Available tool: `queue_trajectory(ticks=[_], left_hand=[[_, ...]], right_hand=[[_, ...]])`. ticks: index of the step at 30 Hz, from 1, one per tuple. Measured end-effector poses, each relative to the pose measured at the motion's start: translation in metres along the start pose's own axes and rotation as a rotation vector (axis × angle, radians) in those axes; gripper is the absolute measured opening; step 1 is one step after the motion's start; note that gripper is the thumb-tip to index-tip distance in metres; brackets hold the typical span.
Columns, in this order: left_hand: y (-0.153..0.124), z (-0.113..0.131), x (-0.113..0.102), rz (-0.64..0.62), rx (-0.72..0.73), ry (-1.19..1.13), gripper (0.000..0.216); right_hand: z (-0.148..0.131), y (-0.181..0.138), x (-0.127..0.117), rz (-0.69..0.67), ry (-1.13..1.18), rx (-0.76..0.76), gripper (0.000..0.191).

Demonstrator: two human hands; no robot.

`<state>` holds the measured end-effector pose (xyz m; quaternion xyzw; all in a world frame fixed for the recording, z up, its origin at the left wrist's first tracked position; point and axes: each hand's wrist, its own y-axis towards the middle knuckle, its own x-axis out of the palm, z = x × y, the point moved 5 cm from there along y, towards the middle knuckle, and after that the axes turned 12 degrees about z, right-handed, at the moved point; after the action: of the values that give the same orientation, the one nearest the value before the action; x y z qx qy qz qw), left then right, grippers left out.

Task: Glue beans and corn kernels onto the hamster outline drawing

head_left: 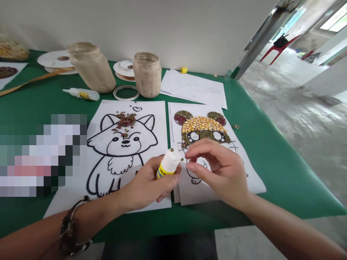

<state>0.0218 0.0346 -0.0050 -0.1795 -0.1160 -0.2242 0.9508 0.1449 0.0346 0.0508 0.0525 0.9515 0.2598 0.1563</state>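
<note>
While the left hand (pixel 150 183) wraps around a white glue stick (pixel 170 162) above the fox drawing (pixel 123 141) and mouse drawing (pixel 203 124), green beans (pixel 172 149) show at its end. The right hand (pixel 223 171) curves nearby, thumb and forefinger slightly parted, apparently empty. Fingers hide some yellow label (pixel 162 172); the mouse's middle is covered.

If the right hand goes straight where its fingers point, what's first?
The right hand would likely meet the nearer green bean, beside the glue stick, though depth is unclear.
</note>
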Motion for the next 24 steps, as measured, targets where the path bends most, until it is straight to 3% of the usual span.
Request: queue_trajectory(ticks=[6,13,16,21,24], left_hand=[[0.0,0.0,0.001,0.033,0.005,0.049,0.01],[0.0,0.0,0.002,0.017,0.006,0.066,0.011],[-0.001,0.0,0.001,0.009,0.023,0.059,0.012],[0.0,0.001,-0.001,-0.003,0.037,0.005,0.014],[0.002,0.003,-0.002,-0.016,0.057,-0.042,0.014]], right_hand=[[-0.003,-0.001,0.01,-0.025,0.071,0.119,0.005],[-0.003,-0.001,0.008,-0.008,0.049,0.124,0.004],[-0.004,0.004,-0.002,-0.01,-0.111,0.006,0.004],[0.008,0.01,-0.018,-0.035,-0.553,-0.413,0.008],[0.028,0.006,-0.016,-0.146,-0.688,-0.475,0.012]])
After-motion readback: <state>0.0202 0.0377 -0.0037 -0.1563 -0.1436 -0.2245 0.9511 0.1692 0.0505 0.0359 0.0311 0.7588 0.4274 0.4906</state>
